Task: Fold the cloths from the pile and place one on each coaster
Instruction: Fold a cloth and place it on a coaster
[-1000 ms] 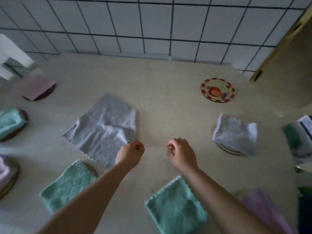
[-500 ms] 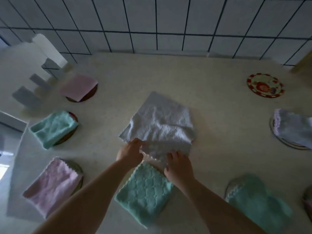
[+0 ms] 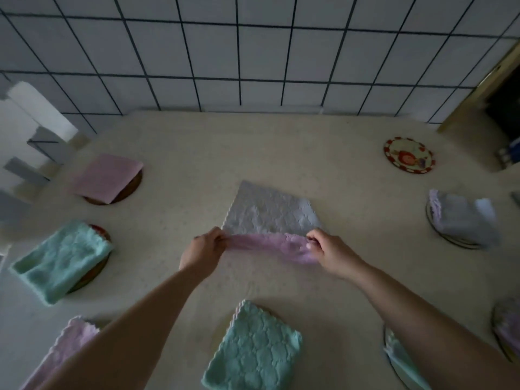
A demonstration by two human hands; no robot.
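Both hands, the left hand [image 3: 203, 250] and right hand [image 3: 332, 252], now pinch the grey cloth's [image 3: 271, 212] near edge, spread apart and turning up its lilac underside.

Grey textured cloth [image 3: 271, 212] flat at counter centre, its near edge lifted showing a lilac underside, folded pastel cloths on surrounding coasters, one red-rimmed coaster [image 3: 408, 159] bare far right

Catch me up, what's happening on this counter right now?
A person is mid-fold on a cloth, grey on one face and pink on the other, in the middle of the counter. The left hand and right hand each pinch a near corner, the pink edge lifted between them. Folded cloths already sit on most coasters around it; the red patterned coaster at far right is bare.
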